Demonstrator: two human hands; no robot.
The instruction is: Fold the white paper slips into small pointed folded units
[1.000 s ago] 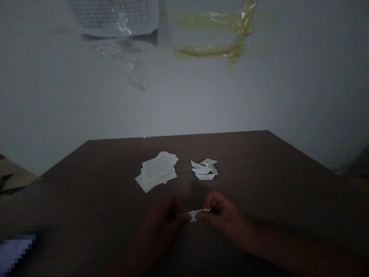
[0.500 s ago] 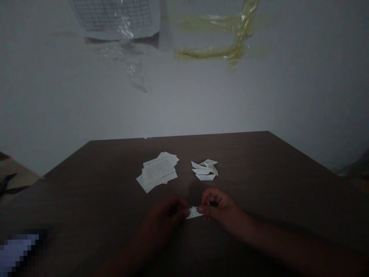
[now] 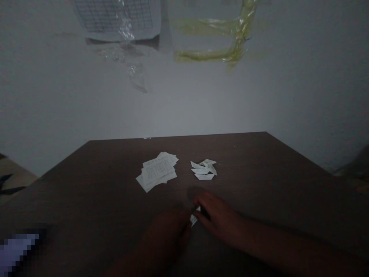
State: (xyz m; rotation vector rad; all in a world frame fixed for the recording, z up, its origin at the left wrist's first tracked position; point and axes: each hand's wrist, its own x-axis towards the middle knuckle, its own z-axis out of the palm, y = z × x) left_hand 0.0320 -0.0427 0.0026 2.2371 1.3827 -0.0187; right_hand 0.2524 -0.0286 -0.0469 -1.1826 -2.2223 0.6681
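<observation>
A small folded piece of printed paper [image 3: 193, 220] is pinched between my two hands, low in the middle of the view. My left hand [image 3: 171, 227] is closed on its left end, dark and partly blurred. From the right, my right hand [image 3: 216, 215] grips the upper end with thumb and fingers. Much of the paper is hidden behind the fingers, and it slants. Beyond my hands lie several folded paper pieces [image 3: 204, 171] in a loose group. To their left is a fanned pile of flat printed sheets [image 3: 157, 171].
The brown wooden table [image 3: 253, 169] reaches back to a pale wall [image 3: 201, 104]. Papers fixed with clear and yellow tape [image 3: 207, 55] hang on the wall. A pixelated bright object [image 3: 17, 250] lies at the table's left front. Dark items [image 3: 8, 184] sit beyond the left edge.
The folded paper has turned from nearly level to a steep slant. My hands have drawn closer together around it and cover more of it. Both paper piles are unchanged.
</observation>
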